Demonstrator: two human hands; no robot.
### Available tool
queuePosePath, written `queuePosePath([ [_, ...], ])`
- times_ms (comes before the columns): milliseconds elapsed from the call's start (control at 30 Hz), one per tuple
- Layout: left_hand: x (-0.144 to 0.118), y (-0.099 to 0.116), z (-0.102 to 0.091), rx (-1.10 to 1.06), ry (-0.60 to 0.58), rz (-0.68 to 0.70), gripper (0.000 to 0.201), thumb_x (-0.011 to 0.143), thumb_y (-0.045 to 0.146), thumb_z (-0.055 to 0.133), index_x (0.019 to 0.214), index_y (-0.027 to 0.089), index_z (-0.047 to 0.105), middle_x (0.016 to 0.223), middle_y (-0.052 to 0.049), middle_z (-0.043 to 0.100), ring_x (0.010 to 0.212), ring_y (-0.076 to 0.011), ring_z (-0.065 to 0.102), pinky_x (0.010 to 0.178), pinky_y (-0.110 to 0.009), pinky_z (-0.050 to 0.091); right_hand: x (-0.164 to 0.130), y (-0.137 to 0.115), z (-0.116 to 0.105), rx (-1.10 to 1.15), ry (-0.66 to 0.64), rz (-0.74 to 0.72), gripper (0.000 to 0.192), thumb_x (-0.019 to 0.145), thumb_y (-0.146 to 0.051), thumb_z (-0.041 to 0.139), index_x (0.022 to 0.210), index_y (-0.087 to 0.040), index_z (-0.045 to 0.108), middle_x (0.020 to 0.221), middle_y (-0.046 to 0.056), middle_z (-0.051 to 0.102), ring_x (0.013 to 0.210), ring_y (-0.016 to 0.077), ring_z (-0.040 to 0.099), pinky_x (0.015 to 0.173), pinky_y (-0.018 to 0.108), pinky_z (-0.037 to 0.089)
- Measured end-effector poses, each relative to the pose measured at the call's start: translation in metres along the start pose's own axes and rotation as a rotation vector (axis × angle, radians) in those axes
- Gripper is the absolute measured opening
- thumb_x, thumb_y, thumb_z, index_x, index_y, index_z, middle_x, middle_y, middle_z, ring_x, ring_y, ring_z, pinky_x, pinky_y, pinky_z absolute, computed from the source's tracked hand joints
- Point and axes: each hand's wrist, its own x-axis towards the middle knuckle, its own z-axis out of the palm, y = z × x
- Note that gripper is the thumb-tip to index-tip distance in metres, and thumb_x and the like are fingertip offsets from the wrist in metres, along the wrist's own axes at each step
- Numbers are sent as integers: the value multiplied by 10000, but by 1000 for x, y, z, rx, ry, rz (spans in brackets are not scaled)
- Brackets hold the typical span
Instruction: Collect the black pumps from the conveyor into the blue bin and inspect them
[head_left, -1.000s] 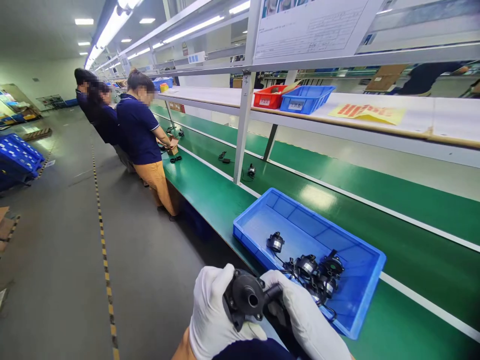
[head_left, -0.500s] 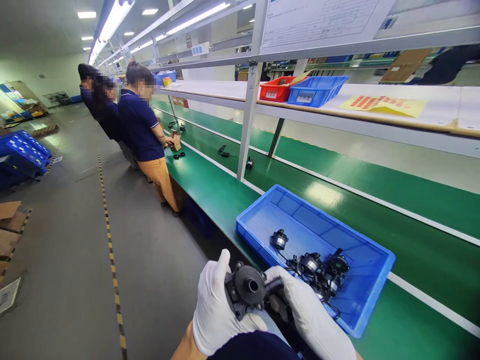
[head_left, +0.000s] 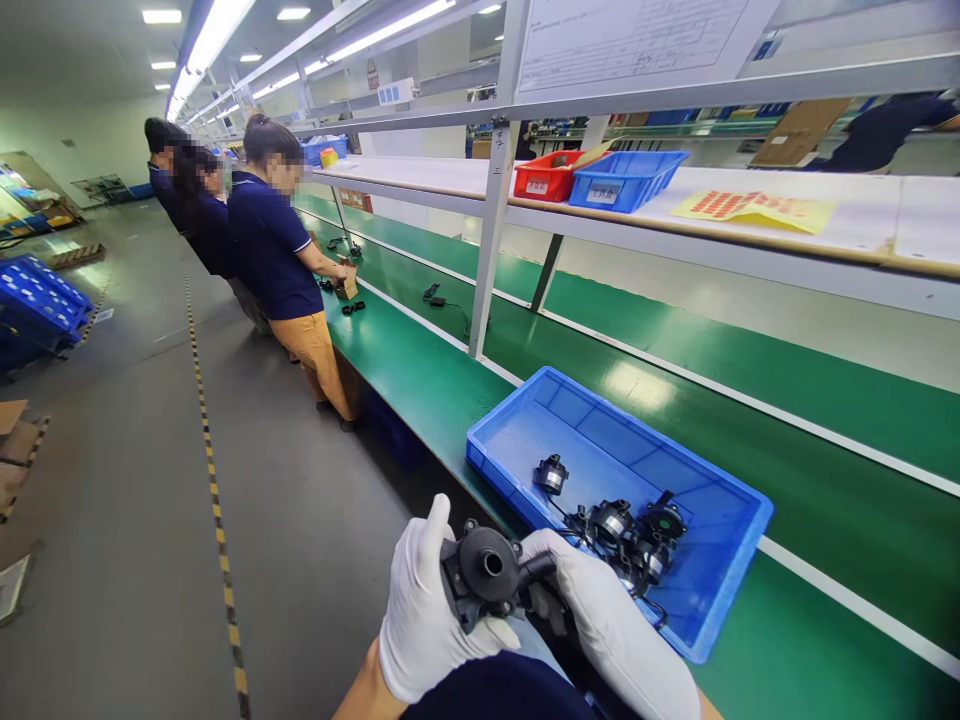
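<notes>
Both white-gloved grips clamped on one black pump (head_left: 486,572), low and close to the body: left hand (head_left: 421,620) cupping its round housing, thumb raised; right hand (head_left: 607,625) closed around its side spout. Just beyond, on the green bench (head_left: 420,380), a blue tray (head_left: 720,590) with several more black pumps (head_left: 626,530). Farther left along the bench, co-workers in navy shirts (head_left: 274,250). Overhead, a shelf with red bin (head_left: 551,180) and blue bin (head_left: 622,178).
</notes>
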Motion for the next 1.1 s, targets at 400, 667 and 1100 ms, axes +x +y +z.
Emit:
queuePosePath([
  [400, -2, -3, 1, 11, 20, 48, 1133, 764, 869, 479, 1601, 189, 133, 981, -87, 584, 807, -245, 631, 750, -390, 542, 3, -11, -4, -14, -24, -10, 742, 940, -796, 190, 848, -193, 613, 785, 51, 652, 676, 178, 558, 639, 304, 471],
  [667, 1, 2, 2, 73, 11, 19, 1080, 803, 860, 425, 1588, 167, 161, 979, -96, 593, 803, -240, 633, 753, -402, 555, 7, -4, -7, 16, -31, -26, 700, 960, -768, 208, 858, -206, 613, 765, 48, 665, 681, 182, 580, 632, 304, 478],
  [1100, 6, 15, 6, 117, -7, -10, 1060, 807, 877, 367, 1561, 151, 197, 928, -71, 594, 768, -225, 628, 700, -394, 561, 11, 8, -10, -151, 38, 7, 636, 974, -731, 231, 765, -227, 558, 700, 32, 624, 623, 177, 541, 604, 308, 463],
])
